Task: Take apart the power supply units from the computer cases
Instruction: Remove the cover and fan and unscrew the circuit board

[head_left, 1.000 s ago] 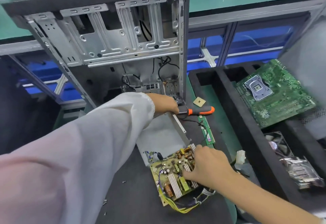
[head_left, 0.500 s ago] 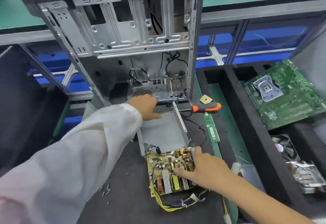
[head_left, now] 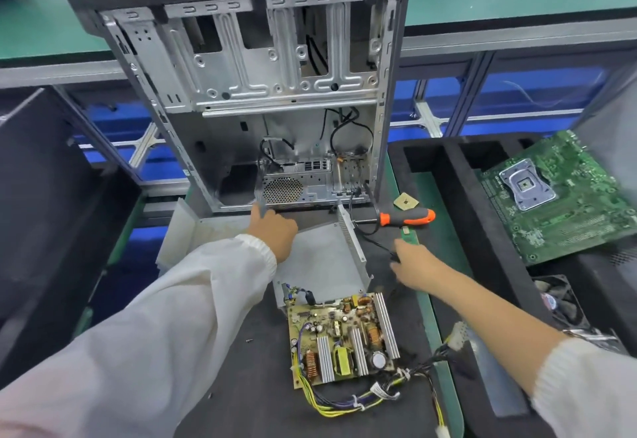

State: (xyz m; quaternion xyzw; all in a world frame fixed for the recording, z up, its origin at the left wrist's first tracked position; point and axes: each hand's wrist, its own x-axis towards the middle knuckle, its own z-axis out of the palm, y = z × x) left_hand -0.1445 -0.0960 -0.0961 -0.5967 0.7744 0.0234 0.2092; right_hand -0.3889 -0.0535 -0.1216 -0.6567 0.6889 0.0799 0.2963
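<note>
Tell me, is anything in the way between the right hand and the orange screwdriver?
Nothing visible blocks it. The right hand is just below the orange screwdriver, with only bare mat, a thin black cable and a green memory stick lying flat between.

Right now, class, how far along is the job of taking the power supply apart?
Done: the power supply board lies outside its metal housing on the mat. In hand: the left hand rests at the housing's far edge; the right hand reaches towards a black cable. Left: wires at the board's far corner seemingly still join the housing.
</note>
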